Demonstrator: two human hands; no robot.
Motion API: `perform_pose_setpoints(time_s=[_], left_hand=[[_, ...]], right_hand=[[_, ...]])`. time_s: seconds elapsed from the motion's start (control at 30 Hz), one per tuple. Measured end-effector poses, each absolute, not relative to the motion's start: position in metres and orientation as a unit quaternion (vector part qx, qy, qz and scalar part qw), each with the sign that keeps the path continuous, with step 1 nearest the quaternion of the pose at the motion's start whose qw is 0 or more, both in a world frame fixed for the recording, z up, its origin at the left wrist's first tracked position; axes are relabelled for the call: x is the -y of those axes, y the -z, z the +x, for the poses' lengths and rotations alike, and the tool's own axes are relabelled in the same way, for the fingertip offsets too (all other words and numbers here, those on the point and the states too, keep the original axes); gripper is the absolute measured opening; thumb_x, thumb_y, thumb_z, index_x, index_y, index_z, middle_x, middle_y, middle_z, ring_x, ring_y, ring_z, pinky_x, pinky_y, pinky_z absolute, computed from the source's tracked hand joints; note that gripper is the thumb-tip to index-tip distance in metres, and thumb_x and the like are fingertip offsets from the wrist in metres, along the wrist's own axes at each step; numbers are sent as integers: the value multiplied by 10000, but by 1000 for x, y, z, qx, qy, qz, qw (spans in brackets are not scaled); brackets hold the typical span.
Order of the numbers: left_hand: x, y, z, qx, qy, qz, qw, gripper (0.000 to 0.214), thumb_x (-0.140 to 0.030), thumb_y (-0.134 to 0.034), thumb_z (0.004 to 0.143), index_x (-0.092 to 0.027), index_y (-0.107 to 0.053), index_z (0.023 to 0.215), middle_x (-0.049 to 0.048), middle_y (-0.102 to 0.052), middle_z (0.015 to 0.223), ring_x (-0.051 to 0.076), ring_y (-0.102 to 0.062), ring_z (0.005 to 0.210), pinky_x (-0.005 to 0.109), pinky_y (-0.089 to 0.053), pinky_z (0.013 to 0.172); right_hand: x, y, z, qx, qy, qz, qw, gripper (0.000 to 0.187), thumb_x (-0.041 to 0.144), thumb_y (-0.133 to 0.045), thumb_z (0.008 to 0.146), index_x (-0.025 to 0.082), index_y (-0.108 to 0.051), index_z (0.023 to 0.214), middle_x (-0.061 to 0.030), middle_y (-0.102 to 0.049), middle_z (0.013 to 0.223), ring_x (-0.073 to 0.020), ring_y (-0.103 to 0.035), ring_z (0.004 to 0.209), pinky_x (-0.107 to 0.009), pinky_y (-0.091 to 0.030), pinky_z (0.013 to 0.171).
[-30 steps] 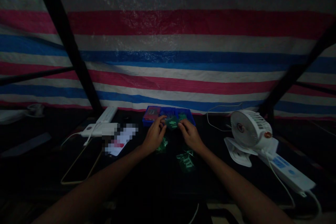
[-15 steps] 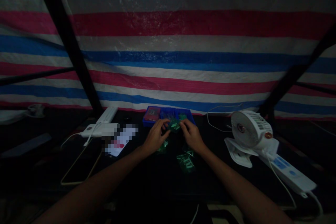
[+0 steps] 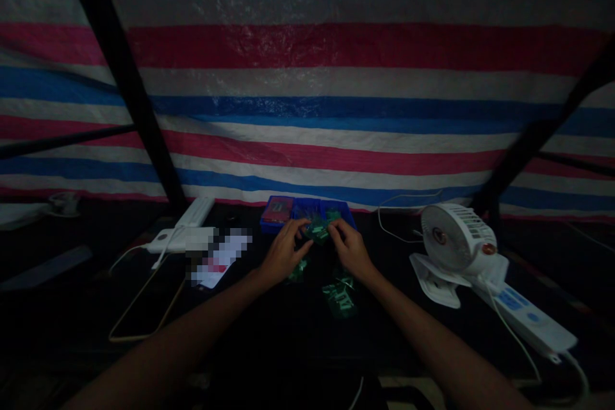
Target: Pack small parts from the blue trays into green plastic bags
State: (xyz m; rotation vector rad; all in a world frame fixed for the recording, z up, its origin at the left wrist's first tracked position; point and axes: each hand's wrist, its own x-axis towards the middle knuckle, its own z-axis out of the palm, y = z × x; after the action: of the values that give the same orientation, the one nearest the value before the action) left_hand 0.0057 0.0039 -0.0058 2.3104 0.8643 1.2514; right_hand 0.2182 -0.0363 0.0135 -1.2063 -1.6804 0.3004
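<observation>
Between my two hands is a small green plastic packet (image 3: 317,230) with pale marks on it. My left hand (image 3: 284,251) has its thumb and forefinger at the packet's left edge. Pinching the right edge is my right hand (image 3: 352,247), its fingers closed. Just behind them stands a blue divided tray (image 3: 272,228). Its left compartment holds a red flat item (image 3: 278,209), and some green shows in the right one. Another green packet (image 3: 339,300) lies on the table below my right hand, and a further green piece (image 3: 298,270) is by my left wrist.
To the right, a white fan (image 3: 451,240) stands beside a white power strip (image 3: 535,320). On the left lie a phone (image 3: 147,307), a white device with cables (image 3: 180,239) and a partly blurred card (image 3: 223,259). A striped tarp (image 3: 307,86) hangs behind the dark table.
Both hands keep almost the same place, holding the green packet. The view has shifted very slightly; nothing else has visibly moved.
</observation>
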Motion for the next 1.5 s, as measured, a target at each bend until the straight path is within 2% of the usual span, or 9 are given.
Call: perform_pose_setpoints(time_s=[0.4, 0.53, 0.6, 0.7, 0.77, 1.03, 1.27, 1.5], left_hand=[[-3, 4, 6, -311, -451, 815, 192, 437, -297, -663, 959, -249, -513, 1367, 47, -611, 1090, 189, -579, 879, 296, -500, 715], [-3, 4, 6, -317, -453, 811, 192, 427, -302, -677, 955, -239, -534, 1352, 44, -625, 1076, 187, -588, 882, 293, -502, 726], [-2, 2, 6, -322, -455, 809, 189, 329, -295, -658, 967, -227, -577, 1279, 40, -631, 1050, 188, -595, 888, 300, -504, 748], [0, -2, 6, -317, -451, 814, 180, 138, -282, -567, 1018, -213, -632, 1117, 43, -635, 1011, 197, -605, 918, 323, -502, 821], [1, -5, 5, -314, -449, 818, 176, 136, -265, -526, 1034, -209, -639, 1084, 47, -637, 1005, 200, -606, 930, 333, -498, 851], [-1, -4, 4, -319, -451, 816, 171, 303, -181, -549, 997, -231, -590, 1293, 59, -628, 1098, 219, -601, 1009, 359, -507, 889], [-4, -1, 3, -326, -455, 814, 156, 361, -185, -584, 986, -253, -559, 1340, 71, -613, 1185, 248, -596, 1063, 399, -510, 919], [-3, -2, 4, -320, -455, 817, 154, 317, -207, -575, 1001, -239, -582, 1316, 79, -618, 1180, 246, -594, 1077, 406, -507, 946]], right_hand=[[31, -8, 220, 712, -94, -469, 514, 275, 339, -489, 1048, 225, -699, 1185, -93, -715, 1113, -256, -670, 1045, -406, -505, 956], [35, -10, 219, 692, -114, -497, 511, 337, 354, -502, 1043, 235, -600, 1342, -71, -709, 1064, -234, -685, 925, -370, -529, 881], [37, -12, 219, 685, -118, -505, 511, 317, 360, -509, 1037, 233, -598, 1314, -55, -703, 1003, -222, -679, 849, -344, -532, 819], [40, -15, 218, 690, -115, -497, 514, 236, 340, -491, 1038, 228, -649, 1174, -58, -716, 1041, -225, -682, 887, -334, -523, 824], [40, -17, 217, 690, -114, -492, 519, 229, 316, -475, 1035, 223, -669, 1114, -62, -728, 1059, -228, -685, 903, -339, -519, 837], [38, -14, 218, 696, -108, -491, 513, 220, 243, -509, 984, 224, -674, 1128, -50, -735, 1050, -217, -677, 869, -326, -511, 801], [37, -11, 219, 710, -116, -487, 496, 170, 300, -558, 993, 237, -670, 1104, -37, -719, 994, -205, -658, 800, -313, -508, 747], [41, -20, 217, 730, -79, -448, 510, 149, 328, -550, 1022, 237, -667, 1032, -83, -659, 1093, -247, -636, 1050, -368, -499, 928]])
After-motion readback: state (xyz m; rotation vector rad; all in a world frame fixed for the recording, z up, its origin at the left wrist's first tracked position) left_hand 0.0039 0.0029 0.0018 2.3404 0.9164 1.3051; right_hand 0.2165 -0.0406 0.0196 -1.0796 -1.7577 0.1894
